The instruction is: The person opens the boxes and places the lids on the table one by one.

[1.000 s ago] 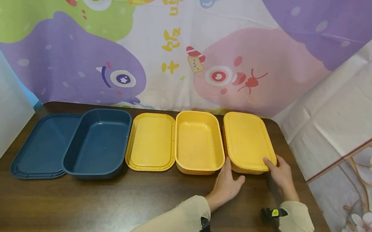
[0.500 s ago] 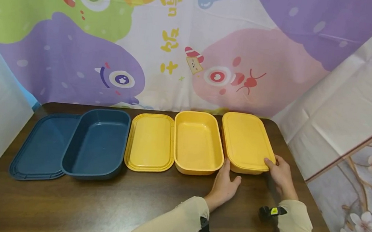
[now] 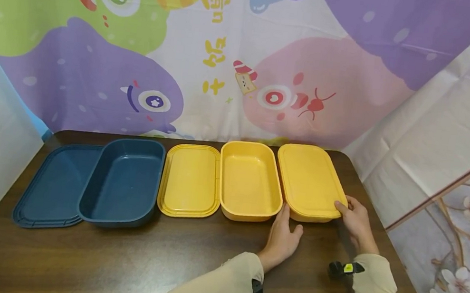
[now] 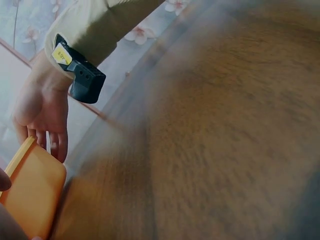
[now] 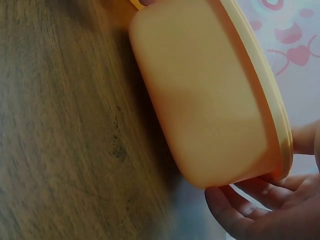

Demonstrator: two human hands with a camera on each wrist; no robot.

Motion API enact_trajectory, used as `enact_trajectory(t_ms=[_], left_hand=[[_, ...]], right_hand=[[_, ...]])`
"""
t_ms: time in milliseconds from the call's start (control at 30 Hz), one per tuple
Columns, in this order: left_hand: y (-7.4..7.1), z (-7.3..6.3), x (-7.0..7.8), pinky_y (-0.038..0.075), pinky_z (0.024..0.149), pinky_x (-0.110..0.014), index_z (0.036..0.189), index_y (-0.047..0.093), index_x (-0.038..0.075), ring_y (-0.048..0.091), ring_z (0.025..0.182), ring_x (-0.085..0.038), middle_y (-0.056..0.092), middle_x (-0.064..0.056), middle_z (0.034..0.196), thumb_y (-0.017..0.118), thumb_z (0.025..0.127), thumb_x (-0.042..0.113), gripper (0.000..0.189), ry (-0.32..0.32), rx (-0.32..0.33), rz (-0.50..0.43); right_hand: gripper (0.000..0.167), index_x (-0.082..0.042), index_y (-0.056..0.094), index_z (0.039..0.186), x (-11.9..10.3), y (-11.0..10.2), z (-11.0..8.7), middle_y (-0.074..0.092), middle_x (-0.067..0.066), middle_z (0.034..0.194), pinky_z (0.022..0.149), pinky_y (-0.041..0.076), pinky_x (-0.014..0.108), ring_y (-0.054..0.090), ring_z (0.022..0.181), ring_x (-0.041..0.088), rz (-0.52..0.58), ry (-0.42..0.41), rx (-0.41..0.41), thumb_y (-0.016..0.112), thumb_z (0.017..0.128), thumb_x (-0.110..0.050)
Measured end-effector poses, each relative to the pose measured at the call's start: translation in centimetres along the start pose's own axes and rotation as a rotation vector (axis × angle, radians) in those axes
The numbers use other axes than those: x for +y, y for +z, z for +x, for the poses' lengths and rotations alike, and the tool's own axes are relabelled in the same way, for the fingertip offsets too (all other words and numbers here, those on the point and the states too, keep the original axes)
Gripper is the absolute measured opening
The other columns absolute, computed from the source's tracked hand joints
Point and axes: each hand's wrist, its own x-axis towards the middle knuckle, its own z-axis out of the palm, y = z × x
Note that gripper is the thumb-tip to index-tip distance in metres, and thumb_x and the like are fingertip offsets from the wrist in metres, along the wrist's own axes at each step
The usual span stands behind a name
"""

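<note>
A yellow lidded food container (image 3: 312,181) stands at the right end of a row on the brown table. My right hand (image 3: 357,226) holds its near right corner, thumb on the lid's edge and fingers along the side; the right wrist view shows those fingers (image 5: 270,205) spread around the container's end (image 5: 210,100). Its left neighbour is an open yellow container (image 3: 252,181). At the near end of the gap between the two, my left hand (image 3: 282,241) reaches in with extended fingers and the thumb apart. The left wrist view catches only bits of that hand at its left edge.
Further left lie a flat yellow lid (image 3: 192,180), an open dark blue container (image 3: 125,183) and a dark blue lid (image 3: 56,190), partly under that container's rim. A cartoon-printed cloth (image 3: 204,114) hangs behind the table (image 3: 128,264); pale cloths flank both sides.
The yellow lidded container has slid slightly left and nearer, closing towards the open yellow one. My left hand has shifted a little with it; my right hand keeps its hold.
</note>
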Motion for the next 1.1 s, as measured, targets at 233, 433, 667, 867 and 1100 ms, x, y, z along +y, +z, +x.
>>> enact_trajectory(t_ms=[233,433,667,867,1100], left_hand=[[0.0,-0.5,0.0,0.028,0.118,-0.045,0.152,0.027,0.000,0.028,0.147,-0.030,0.025,-0.018,0.159,0.055,0.096,0.014,0.065,0.020,0.019,0.006],[-0.1,-1.0,0.1,0.030,0.117,-0.045,0.151,0.029,0.001,0.030,0.146,-0.029,0.027,-0.016,0.159,0.056,0.096,0.013,0.063,0.004,0.031,0.002],[-0.2,-0.9,0.0,0.034,0.115,-0.045,0.151,0.031,0.002,0.036,0.143,-0.029,0.034,-0.015,0.156,0.058,0.095,0.014,0.064,0.007,0.051,0.037],[-0.2,-0.3,-0.2,0.036,0.113,-0.046,0.154,0.025,0.006,0.038,0.141,-0.030,0.035,-0.015,0.156,0.061,0.094,0.020,0.071,-0.017,0.041,0.052],[0.1,0.2,-0.2,0.036,0.114,-0.045,0.155,0.021,0.005,0.037,0.142,-0.031,0.033,-0.016,0.157,0.065,0.093,0.031,0.081,-0.046,0.030,0.061]], right_hand=[[0.060,0.009,0.032,0.146,0.2,-0.1,-0.1,0.045,0.026,0.142,0.073,0.043,0.008,0.047,0.086,-0.009,0.014,-0.021,-0.009,0.045,0.103,-0.030],[0.062,0.009,0.032,0.147,0.6,-0.1,-0.3,0.043,0.027,0.143,0.074,0.043,0.008,0.046,0.084,-0.013,0.008,-0.025,-0.031,0.046,0.102,-0.032],[0.064,0.009,0.031,0.147,1.0,-0.1,-0.6,0.043,0.028,0.144,0.074,0.042,0.006,0.047,0.089,-0.009,-0.004,-0.016,-0.033,0.046,0.102,-0.034],[0.066,0.011,0.022,0.149,0.9,0.1,-1.0,0.035,0.032,0.147,0.099,0.044,0.031,0.046,0.124,0.031,-0.049,-0.022,-0.049,0.040,0.104,-0.033],[0.065,0.013,0.020,0.148,1.0,0.2,-1.2,0.032,0.035,0.147,0.110,0.032,0.052,0.037,0.131,0.041,-0.080,-0.055,-0.053,0.037,0.105,-0.032]])
